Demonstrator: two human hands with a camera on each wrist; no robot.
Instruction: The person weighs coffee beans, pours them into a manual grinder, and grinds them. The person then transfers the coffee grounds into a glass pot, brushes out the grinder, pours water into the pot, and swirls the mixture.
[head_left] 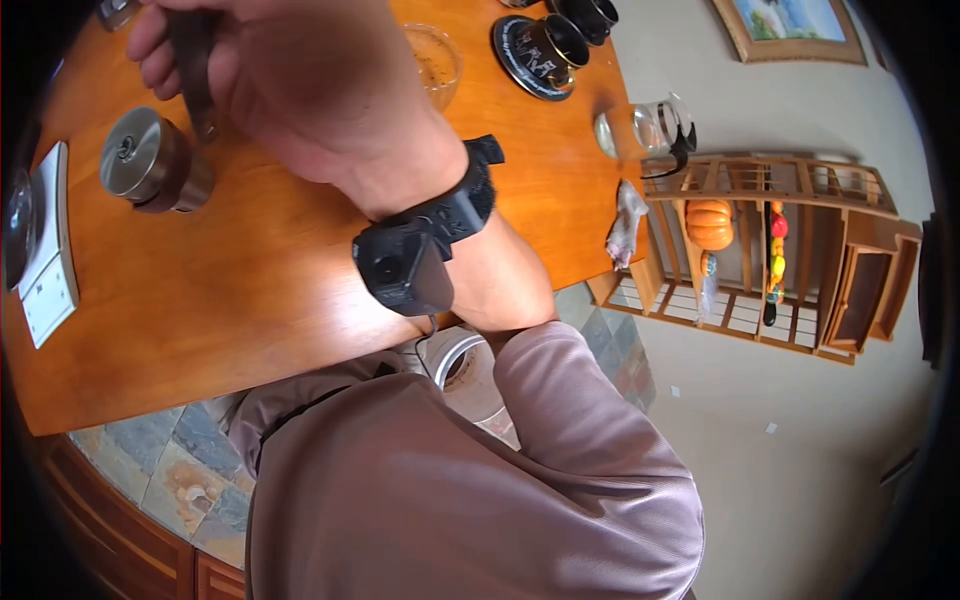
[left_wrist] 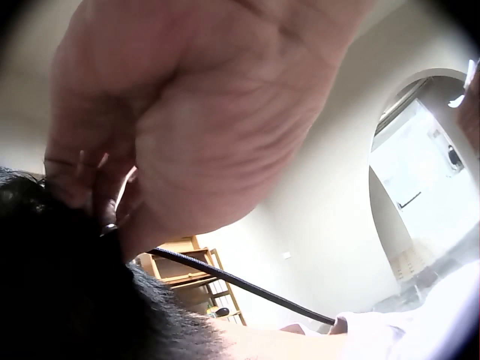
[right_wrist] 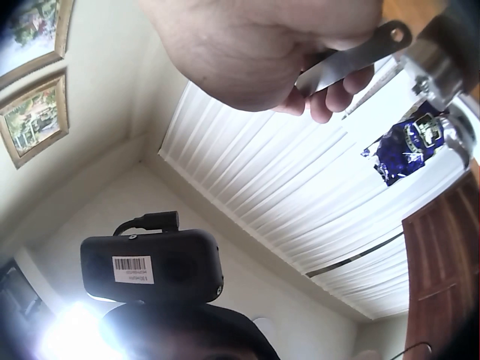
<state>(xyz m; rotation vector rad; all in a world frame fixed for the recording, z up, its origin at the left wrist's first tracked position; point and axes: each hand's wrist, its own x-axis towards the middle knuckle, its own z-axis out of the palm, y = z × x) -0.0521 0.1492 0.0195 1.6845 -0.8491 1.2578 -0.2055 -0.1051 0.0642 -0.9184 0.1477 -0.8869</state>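
In the head view, my right hand is raised over the table, its fingers curled round a flat metal handle with a hole at its end. The right wrist view also shows this handle in the grip. A steel canister with a brown band stands just below the handle, apart from it. My left hand shows only in the left wrist view, beside a dark, fuzzy surface that looks like hair. Its fingers bend toward that surface; their tips are partly hidden, so whether they hold anything is unclear.
A round clear dish with brown bits lies beyond my right wrist. Black cups on a saucer, a glass carafe and a cloth are farther along. Papers lie at the left edge. A blue bag shows in the right wrist view.
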